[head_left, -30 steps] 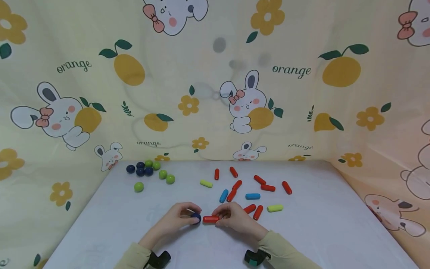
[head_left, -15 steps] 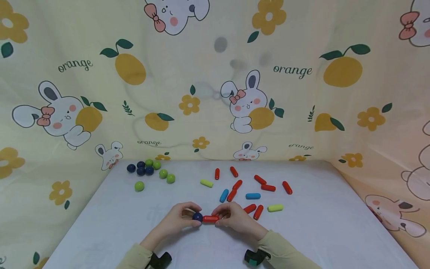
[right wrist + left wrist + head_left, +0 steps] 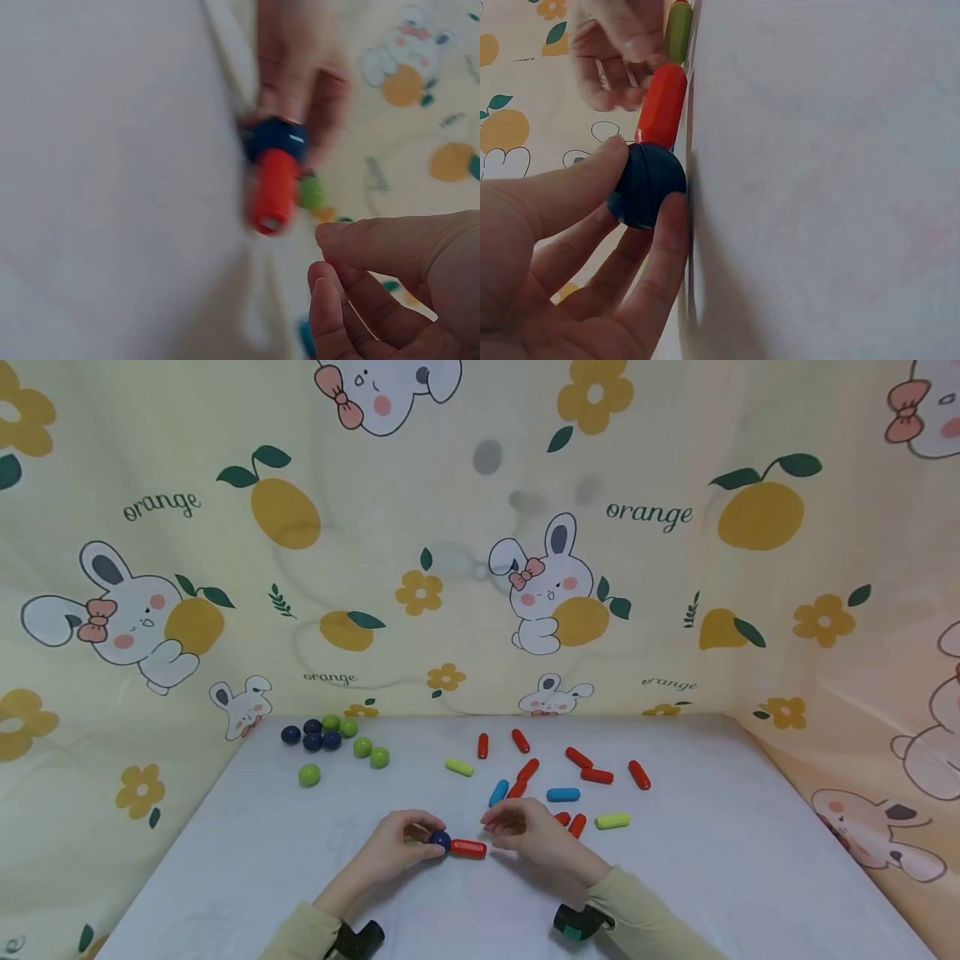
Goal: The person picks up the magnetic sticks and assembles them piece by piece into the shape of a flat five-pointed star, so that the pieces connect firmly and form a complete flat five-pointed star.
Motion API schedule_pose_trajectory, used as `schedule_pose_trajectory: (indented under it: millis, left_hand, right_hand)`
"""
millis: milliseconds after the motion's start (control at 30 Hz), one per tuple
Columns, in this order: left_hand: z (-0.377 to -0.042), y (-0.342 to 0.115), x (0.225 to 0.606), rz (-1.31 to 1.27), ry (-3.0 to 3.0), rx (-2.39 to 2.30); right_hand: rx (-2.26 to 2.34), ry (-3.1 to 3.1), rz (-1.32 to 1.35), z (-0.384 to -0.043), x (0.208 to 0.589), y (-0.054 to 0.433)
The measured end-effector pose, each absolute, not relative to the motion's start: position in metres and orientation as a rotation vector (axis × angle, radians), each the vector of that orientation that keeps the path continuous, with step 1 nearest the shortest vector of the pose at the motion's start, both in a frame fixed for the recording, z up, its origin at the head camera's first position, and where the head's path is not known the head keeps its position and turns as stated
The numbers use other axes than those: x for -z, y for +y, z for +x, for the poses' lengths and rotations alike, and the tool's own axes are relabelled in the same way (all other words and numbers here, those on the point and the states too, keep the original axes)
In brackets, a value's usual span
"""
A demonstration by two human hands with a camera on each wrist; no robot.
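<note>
My left hand [image 3: 405, 843] pinches a dark blue ball [image 3: 649, 185] between thumb and fingers. A short red rod [image 3: 468, 849] sticks out from the ball toward the right, its end against the ball. In the right wrist view the rod's free end shows a small silvery spot. My right hand [image 3: 536, 835] is just past that free end, apart from it, with its fingers loosely bent and nothing between thumb and fingertips [image 3: 330, 234].
Dark blue balls [image 3: 291, 735] and green balls [image 3: 379, 757] cluster at the back left. Behind the right hand lie several red rods [image 3: 597, 776], blue rods [image 3: 563, 795] and yellow-green rods [image 3: 612, 821] on the white table [image 3: 247, 868]. A printed curtain [image 3: 450, 510] stands behind.
The left hand's ball has come against the red rod's end, closing a small gap. My right hand has let go of the rod and moved slightly back and right.
</note>
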State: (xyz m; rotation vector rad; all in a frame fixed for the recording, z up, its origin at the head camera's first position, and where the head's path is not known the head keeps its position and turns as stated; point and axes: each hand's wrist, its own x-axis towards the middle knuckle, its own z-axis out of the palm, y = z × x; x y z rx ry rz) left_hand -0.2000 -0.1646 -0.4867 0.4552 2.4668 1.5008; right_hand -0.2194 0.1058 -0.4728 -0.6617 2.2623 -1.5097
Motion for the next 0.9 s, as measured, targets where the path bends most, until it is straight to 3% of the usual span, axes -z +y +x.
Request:
schedule_pose_trajectory:
  millis: [367, 900]
  left_hand:
    - [-0.200, -0.165, 0.486, 0.394, 2.480, -1.502]
    - [-0.199, -0.167, 0.486, 0.365, 2.480, -1.488]
  right_hand:
    - [1.485, 2.473, -0.678, -0.231, 0.444, 0.146]
    - [1.136, 2.587, -0.758, -0.217, 0.457, 0.163]
